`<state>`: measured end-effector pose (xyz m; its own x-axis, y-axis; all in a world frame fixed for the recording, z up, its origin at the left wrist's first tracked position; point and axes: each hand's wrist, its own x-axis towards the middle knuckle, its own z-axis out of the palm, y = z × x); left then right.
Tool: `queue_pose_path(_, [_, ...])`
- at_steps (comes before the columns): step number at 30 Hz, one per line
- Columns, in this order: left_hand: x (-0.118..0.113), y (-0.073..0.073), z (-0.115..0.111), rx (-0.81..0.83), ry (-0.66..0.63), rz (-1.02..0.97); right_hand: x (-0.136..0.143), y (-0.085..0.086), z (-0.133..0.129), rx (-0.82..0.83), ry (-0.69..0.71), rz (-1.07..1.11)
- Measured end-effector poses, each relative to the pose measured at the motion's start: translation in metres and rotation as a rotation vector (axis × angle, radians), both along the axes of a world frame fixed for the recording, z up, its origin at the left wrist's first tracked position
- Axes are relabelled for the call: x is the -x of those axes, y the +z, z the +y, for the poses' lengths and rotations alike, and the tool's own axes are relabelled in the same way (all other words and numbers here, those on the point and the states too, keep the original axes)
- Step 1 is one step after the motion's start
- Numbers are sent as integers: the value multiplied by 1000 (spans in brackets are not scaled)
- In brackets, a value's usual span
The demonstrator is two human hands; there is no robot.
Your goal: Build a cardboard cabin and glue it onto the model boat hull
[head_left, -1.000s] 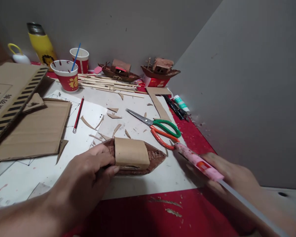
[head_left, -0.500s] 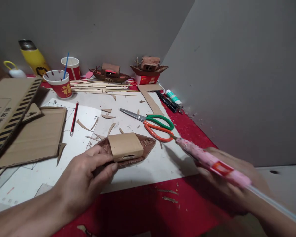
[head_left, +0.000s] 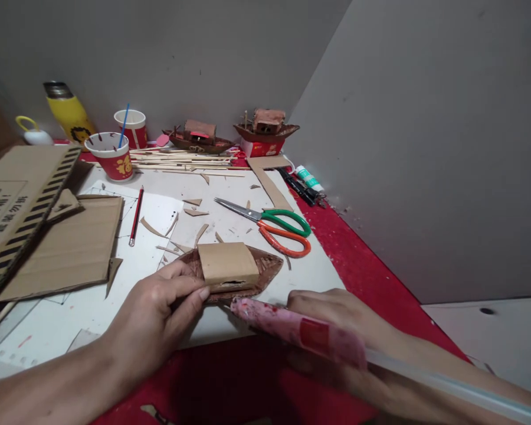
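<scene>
A small brown cardboard boat with a plain tan cover sits low over the white board. My left hand pinches its left end between thumb and fingers. In my right hand is a pink glue gun, with a clear glue stick out of its rear. The gun's front end is close beside the boat's near edge; whether its tip touches is hard to tell. Some fingers of my right hand are blurred or hidden behind the gun.
Scissors lie open behind the boat. A pencil, cardboard scraps and cardboard sheets are to the left. Farther back stand paper cups, a yellow bottle, thin sticks and two finished-looking boats.
My right hand has moved left with the glue gun, bringing its front end from near the scissors' handles to the boat's near edge. My left hand still holds the boat.
</scene>
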<state>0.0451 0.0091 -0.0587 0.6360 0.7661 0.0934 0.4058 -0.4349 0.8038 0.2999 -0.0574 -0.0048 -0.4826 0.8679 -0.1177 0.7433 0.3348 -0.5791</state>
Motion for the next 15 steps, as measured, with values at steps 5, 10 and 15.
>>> queue_pose_path(5, [-3, -2, 0, -32, 13, -40, 2, -7, 3, 97, 3, 89])
queue_pose_path(10, [-4, -3, 0, -21, 31, -20, 4, -4, 8, 152, -2, 41])
queue_pose_path(15, [-4, -3, 0, -27, 35, 5, 4, 2, 8, 93, -56, -89])
